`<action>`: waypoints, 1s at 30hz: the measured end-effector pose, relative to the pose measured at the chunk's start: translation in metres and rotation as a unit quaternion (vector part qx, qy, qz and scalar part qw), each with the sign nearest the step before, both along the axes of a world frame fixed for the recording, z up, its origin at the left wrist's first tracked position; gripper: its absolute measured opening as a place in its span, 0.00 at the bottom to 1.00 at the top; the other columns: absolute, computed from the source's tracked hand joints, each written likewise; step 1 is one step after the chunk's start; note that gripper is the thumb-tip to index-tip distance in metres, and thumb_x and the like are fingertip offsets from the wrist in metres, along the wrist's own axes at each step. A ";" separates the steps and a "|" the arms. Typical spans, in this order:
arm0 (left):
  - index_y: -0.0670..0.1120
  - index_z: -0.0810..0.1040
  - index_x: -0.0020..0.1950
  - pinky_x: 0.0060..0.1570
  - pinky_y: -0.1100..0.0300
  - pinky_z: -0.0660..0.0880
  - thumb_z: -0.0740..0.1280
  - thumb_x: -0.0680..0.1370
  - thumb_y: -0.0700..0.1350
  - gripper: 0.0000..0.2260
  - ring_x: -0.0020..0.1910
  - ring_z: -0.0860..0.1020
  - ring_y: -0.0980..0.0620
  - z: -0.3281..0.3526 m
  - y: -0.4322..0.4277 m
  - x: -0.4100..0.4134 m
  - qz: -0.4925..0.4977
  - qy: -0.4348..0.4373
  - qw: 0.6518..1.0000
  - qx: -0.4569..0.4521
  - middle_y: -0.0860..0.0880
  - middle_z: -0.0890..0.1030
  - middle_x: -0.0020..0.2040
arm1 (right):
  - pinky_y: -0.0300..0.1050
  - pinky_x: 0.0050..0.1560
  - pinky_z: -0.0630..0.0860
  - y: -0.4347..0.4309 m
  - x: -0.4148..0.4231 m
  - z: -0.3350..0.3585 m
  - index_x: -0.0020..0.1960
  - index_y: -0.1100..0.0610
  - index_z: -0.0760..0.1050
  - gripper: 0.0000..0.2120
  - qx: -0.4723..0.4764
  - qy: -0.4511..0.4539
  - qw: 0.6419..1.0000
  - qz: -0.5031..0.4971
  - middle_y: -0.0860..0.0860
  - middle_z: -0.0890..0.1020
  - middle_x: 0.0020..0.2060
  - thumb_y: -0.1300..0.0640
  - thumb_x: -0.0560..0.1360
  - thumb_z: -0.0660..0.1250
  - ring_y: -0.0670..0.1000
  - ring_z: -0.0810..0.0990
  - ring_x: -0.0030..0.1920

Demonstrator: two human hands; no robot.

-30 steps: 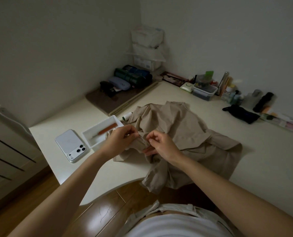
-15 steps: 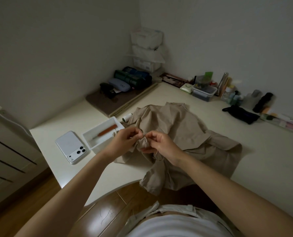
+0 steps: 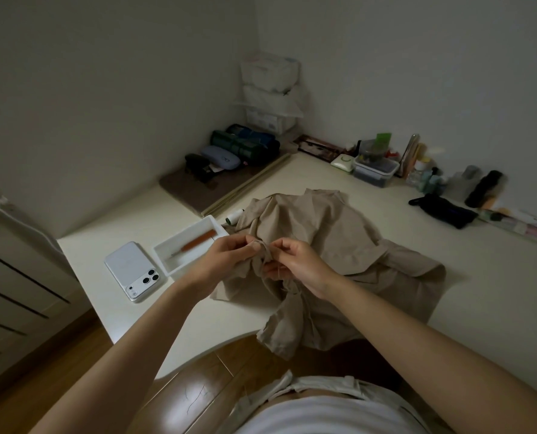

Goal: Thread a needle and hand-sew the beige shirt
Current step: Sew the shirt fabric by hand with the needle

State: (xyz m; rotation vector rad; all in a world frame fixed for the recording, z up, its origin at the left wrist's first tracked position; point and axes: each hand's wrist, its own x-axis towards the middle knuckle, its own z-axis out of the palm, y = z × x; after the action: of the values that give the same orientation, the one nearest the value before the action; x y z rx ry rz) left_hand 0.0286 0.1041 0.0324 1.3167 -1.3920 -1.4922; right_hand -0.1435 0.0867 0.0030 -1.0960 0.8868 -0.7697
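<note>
Pinching a raised fold of shirt (image 3: 323, 233), spread on table (image 3: 486, 296), with curled fingers of left hand (image 3: 226, 260) and right hand (image 3: 297, 261).

Bare forearms reach in from the near edge and converge at centre. The left hand (image 3: 226, 260) pinches a raised fold of the beige shirt (image 3: 339, 233) between thumb and curled fingers; the right hand (image 3: 297, 264), fingers curled, pinches the same fold just beside it.
</note>
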 end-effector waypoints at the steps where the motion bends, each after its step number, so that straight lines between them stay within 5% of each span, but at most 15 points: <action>1: 0.44 0.78 0.42 0.40 0.66 0.75 0.64 0.79 0.42 0.07 0.41 0.79 0.54 0.000 0.000 -0.001 0.008 0.009 1.000 0.004 0.47 0.81 0.41 | 0.39 0.40 0.80 -0.001 -0.001 -0.001 0.52 0.59 0.75 0.06 0.000 0.007 1.000 -0.010 0.54 0.82 0.42 0.61 0.80 0.60 0.47 0.83 0.38; 6: 0.45 0.79 0.41 0.42 0.64 0.76 0.64 0.78 0.41 0.08 0.42 0.79 0.52 -0.001 -0.001 -0.001 0.026 0.024 0.999 0.011 0.47 0.81 0.42 | 0.39 0.40 0.80 -0.003 -0.001 0.001 0.49 0.58 0.77 0.05 -0.023 0.037 0.998 -0.044 0.53 0.82 0.41 0.62 0.79 0.61 0.45 0.83 0.37; 14: 0.48 0.80 0.37 0.47 0.57 0.73 0.65 0.78 0.43 0.10 0.44 0.76 0.47 -0.003 -0.003 -0.007 0.055 0.009 0.998 0.005 0.45 0.80 0.41 | 0.35 0.42 0.79 -0.001 0.005 0.006 0.58 0.61 0.76 0.10 -0.049 0.081 0.994 -0.057 0.54 0.82 0.46 0.62 0.78 0.63 0.47 0.82 0.44; 20: 0.45 0.78 0.43 0.49 0.55 0.71 0.65 0.78 0.44 0.06 0.46 0.74 0.46 -0.004 -0.003 -0.005 0.080 -0.021 0.997 -0.001 0.42 0.78 0.45 | 0.40 0.59 0.74 0.001 0.003 0.006 0.67 0.55 0.70 0.16 -0.298 0.264 0.911 -0.103 0.51 0.72 0.62 0.55 0.80 0.60 0.45 0.73 0.58; 25: 0.43 0.80 0.47 0.50 0.59 0.75 0.64 0.79 0.44 0.07 0.45 0.78 0.50 0.001 0.000 -0.012 0.069 -0.044 0.996 -0.019 0.45 0.81 0.45 | 0.33 0.55 0.72 0.003 0.012 0.013 0.52 0.57 0.79 0.07 -0.409 0.238 0.874 -0.105 0.48 0.76 0.50 0.55 0.77 0.67 0.45 0.76 0.53; 30: 0.40 0.79 0.52 0.47 0.59 0.74 0.65 0.79 0.45 0.10 0.43 0.77 0.51 -0.001 -0.001 -0.012 0.064 -0.070 0.995 -0.025 0.44 0.80 0.45 | 0.29 0.43 0.73 0.005 0.015 0.023 0.43 0.56 0.77 0.03 -0.342 0.152 0.921 -0.107 0.44 0.79 0.37 0.61 0.76 0.67 0.39 0.78 0.41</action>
State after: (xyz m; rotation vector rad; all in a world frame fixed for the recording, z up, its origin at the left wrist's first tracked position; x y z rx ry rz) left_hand 0.0171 0.1028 0.0313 1.4734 -1.3950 -1.2945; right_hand -0.1287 0.0920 0.0260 -1.7919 1.0400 -1.1598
